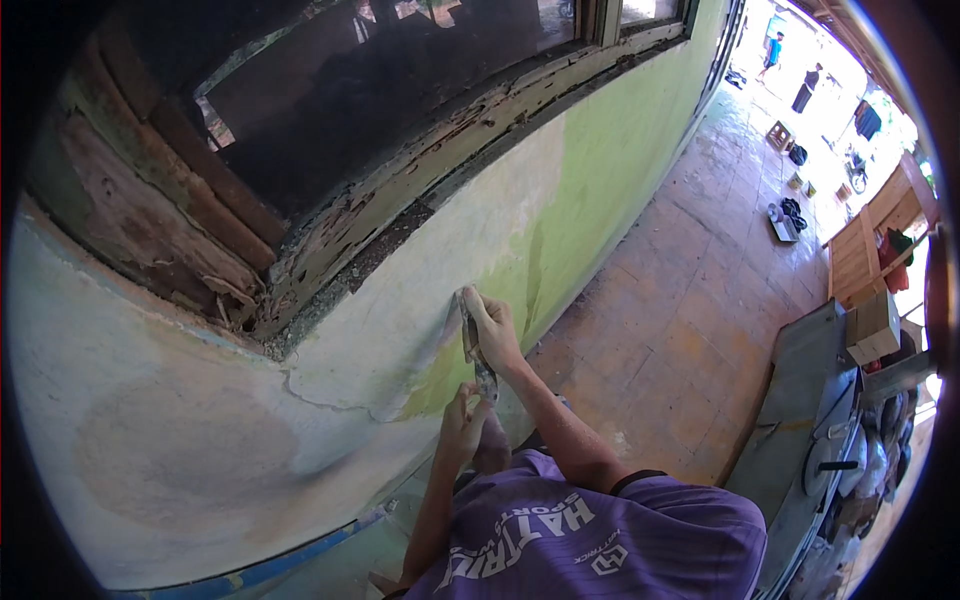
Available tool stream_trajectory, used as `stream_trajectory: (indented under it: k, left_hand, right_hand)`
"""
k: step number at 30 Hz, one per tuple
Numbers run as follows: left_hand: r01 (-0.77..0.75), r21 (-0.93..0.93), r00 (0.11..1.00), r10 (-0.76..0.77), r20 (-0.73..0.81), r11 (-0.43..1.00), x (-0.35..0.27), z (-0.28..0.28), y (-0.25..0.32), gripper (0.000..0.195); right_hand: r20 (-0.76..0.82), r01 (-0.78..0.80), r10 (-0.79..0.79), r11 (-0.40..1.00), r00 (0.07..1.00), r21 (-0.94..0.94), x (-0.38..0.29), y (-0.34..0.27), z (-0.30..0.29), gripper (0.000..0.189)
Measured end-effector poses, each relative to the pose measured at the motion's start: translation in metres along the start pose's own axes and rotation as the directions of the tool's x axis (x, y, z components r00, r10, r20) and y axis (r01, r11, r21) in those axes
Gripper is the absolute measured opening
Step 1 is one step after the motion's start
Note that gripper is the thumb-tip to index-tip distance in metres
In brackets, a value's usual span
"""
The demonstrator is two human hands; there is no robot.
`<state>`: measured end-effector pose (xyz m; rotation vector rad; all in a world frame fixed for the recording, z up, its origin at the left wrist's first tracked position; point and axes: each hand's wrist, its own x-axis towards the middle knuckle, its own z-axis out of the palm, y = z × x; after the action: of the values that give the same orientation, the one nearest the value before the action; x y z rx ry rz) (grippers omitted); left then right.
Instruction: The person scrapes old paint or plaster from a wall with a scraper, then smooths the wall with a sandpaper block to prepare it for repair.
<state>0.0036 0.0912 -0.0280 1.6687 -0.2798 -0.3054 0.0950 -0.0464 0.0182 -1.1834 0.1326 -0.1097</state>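
Observation:
My right hand [491, 330] is closed around a flat, grimy hand tool [471, 337], which looks like a scraper. Its upper end meets the painted wall [420, 330], where a pale, whitish area borders light green paint. Just below, the fingers of my left hand [461, 427] curl beside a grey, stained blade-like piece [487, 381]. Whether they grip it, and whether it is part of the same tool, I cannot tell. A thin crack [330, 405] runs across the wall to the left of my hands.
Above the wall runs a worn wooden window frame [450, 142] with flaking, splintered edges. To the right stretches a tiled floor [660, 322]. A grey metal cabinet [795, 375] lies along its right side, with a box [873, 326] nearby. Two people [808, 88] are far off.

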Motion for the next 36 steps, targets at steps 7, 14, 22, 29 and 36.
stream_trajectory:
  k: [7, 14, 22, 29, 36]
  left_hand:
    - [-0.014, 0.093, 1.0, 0.015, -0.015, 0.996, 0.024, 0.027, -0.021, 0.021]
    - [-0.084, -0.1, 0.991, 0.072, -0.115, 0.991, 0.048, 0.05, -0.012, 0.02]
    - [0.026, 0.057, 0.974, -0.012, -0.224, 0.998, 0.058, 0.075, -0.027, 0.031]
    - [-0.066, 0.147, 0.964, 0.101, -0.245, 0.987, 0.067, 0.085, -0.054, 0.033]
    - [0.055, 0.121, 0.973, -0.026, -0.23, 0.991, 0.065, 0.099, -0.038, 0.036]
  right_hand:
    - [0.113, -0.021, 0.026, 0.998, 0.993, -0.051, -0.001, 0.026, -0.01, 0.044]
    - [0.087, 0.048, -0.045, 0.998, 0.995, -0.04, 0.015, -0.015, -0.011, 0.044]
    - [0.071, -0.034, 0.046, 0.986, 0.996, -0.164, 0.024, 0.009, -0.045, 0.045]
    - [0.181, -0.019, 0.036, 0.995, 0.983, -0.093, 0.03, 0.008, -0.052, 0.045]
    - [0.193, -0.064, 0.095, 0.985, 0.977, -0.162, 0.035, 0.007, -0.065, 0.041]
